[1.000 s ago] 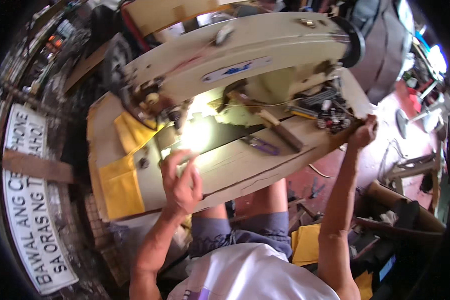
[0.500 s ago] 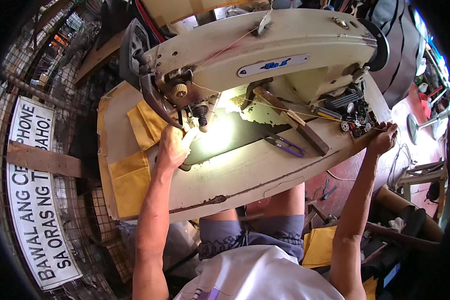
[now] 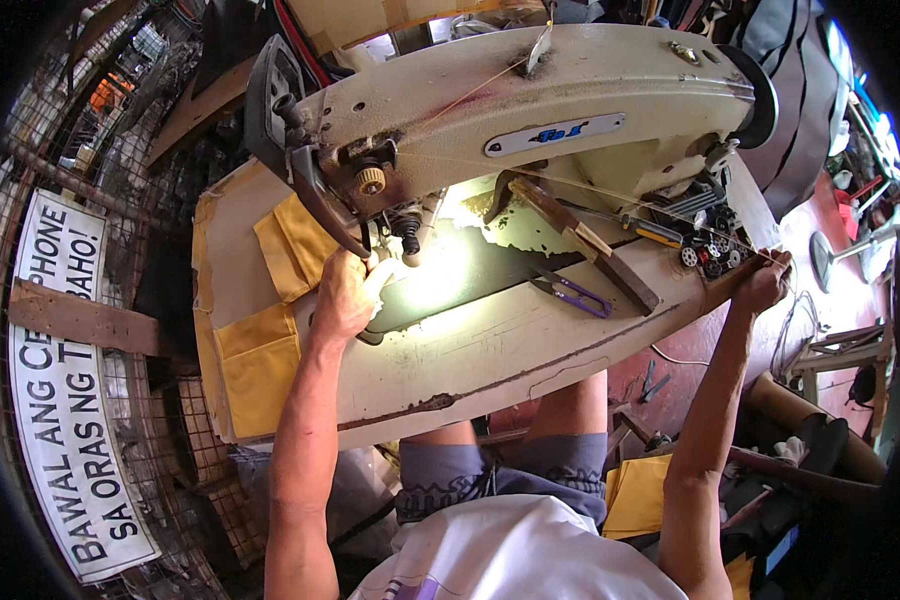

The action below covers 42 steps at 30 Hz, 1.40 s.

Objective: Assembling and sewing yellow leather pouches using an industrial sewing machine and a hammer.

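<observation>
Yellow cloth pieces (image 3: 260,370) lie at eight and ten o'clock on the table (image 3: 440,375). Left hand (image 3: 348,295), nine o'clock: within the past second it has risen to the needle end of the sewing machine (image 3: 570,100), at twelve, so its bunched fingers hide that spot; what they grip cannot be told. Rightward stretches a thread (image 3: 632,196), over a hammer (image 3: 575,238) and purple snips (image 3: 575,297) cluttering the table, past heaped bobbins (image 3: 712,245), to the right hand (image 3: 765,283), three o'clock, apparently pinching it.

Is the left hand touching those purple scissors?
Apart: the head view shows a wide stretch of table between the left hand and the purple scissors.
</observation>
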Each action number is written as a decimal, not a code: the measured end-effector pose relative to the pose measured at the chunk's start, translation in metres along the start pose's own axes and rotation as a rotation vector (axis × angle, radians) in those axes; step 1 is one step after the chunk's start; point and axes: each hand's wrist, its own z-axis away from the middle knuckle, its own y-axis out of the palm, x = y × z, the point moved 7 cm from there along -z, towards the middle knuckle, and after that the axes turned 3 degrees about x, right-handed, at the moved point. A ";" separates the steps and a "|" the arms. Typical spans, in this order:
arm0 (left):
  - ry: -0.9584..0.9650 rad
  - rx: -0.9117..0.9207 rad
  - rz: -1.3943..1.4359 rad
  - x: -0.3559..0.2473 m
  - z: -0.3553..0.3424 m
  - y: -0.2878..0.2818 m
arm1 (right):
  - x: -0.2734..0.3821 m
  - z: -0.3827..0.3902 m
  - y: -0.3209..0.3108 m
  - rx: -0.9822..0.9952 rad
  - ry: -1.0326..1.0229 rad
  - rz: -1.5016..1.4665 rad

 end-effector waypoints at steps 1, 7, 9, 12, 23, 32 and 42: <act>-0.009 0.008 -0.002 -0.007 -0.003 0.006 | -0.010 -0.015 -0.011 0.002 -0.021 0.017; -0.062 0.091 -0.113 0.031 -0.010 0.010 | -0.016 0.000 -0.005 -0.025 -0.132 0.125; 0.039 -0.029 -0.109 0.007 0.000 0.003 | -0.010 0.013 0.005 -0.036 -0.117 0.197; -0.022 -0.049 -0.310 0.004 0.001 -0.003 | 0.010 0.020 0.010 -0.023 -0.143 0.289; -0.015 -0.081 -0.436 -0.012 0.004 0.004 | 0.037 0.029 0.012 -0.054 -0.169 0.407; -0.013 -0.083 -0.409 -0.015 0.004 0.003 | 0.038 0.031 0.013 -0.043 -0.151 0.409; -0.054 -0.065 -0.417 -0.020 0.007 0.003 | 0.041 0.033 0.014 -0.021 -0.164 0.436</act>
